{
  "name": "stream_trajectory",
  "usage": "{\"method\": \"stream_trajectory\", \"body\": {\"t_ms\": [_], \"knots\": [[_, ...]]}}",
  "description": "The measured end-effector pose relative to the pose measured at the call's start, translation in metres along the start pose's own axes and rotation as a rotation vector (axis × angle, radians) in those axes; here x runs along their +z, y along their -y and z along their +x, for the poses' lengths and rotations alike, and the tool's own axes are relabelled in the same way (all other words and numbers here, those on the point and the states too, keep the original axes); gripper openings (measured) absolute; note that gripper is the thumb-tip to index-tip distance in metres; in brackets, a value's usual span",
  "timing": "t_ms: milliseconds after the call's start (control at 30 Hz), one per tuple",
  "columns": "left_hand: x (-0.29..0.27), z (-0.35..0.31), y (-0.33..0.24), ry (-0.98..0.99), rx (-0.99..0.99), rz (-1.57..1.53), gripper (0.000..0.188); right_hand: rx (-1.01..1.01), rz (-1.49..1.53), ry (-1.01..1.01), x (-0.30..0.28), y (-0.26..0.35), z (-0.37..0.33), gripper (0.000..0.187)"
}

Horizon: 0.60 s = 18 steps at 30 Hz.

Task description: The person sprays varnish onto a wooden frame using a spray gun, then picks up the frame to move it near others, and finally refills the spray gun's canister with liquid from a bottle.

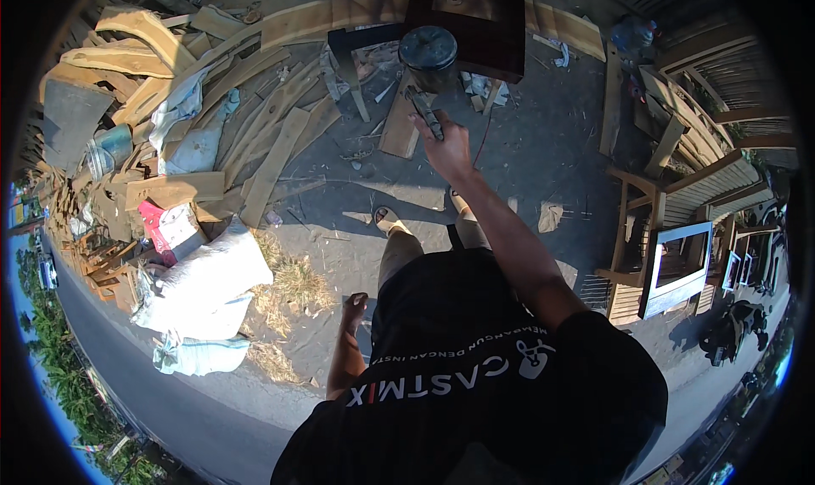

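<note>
My right hand (pixel 448 151) reaches forward with its fingers closed around what looks like a paintbrush (pixel 429 118), dark and narrow. The brush's far end points toward a round can (pixel 428 49) with a greyish top; I cannot tell whether they touch. The can stands by a dark reddish-brown wooden frame (pixel 505 39). Low at my left side, my left hand (pixel 355 305) is curled closed, and I make out nothing in it. A short wooden board (pixel 399 127) lies on the ground just left of the brush.
Planks and offcuts (pixel 280 158) pile up at the left, beside white sacks (pixel 212 269) and a bucket (pixel 109 151). Slatted wooden furniture (pixel 709 184) stands at the right, with a pale-edged frame (pixel 677 269) nearby. A long board (pixel 564 28) lies across the back; a road (pixel 204 409) runs behind me.
</note>
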<state>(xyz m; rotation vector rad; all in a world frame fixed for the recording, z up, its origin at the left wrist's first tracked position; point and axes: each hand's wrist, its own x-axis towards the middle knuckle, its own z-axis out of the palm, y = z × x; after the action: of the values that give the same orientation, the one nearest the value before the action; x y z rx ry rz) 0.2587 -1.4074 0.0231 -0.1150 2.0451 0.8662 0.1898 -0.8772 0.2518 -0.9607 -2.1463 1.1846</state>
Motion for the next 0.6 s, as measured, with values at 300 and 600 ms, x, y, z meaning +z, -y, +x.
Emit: {"method": "stream_trajectory", "body": {"t_ms": [300, 600], "knots": [[-0.165, 0.097, -0.023, -0.052, 0.176, 0.204, 0.029, 0.076, -0.148, -0.274, 0.050, 0.043, 0.006, 0.046], [-0.195, 0.168, -0.069, -0.024, 0.369, 0.102, 0.022, 0.188, -0.163, -0.231, 0.067, 0.077, 0.005, 0.044]]}}
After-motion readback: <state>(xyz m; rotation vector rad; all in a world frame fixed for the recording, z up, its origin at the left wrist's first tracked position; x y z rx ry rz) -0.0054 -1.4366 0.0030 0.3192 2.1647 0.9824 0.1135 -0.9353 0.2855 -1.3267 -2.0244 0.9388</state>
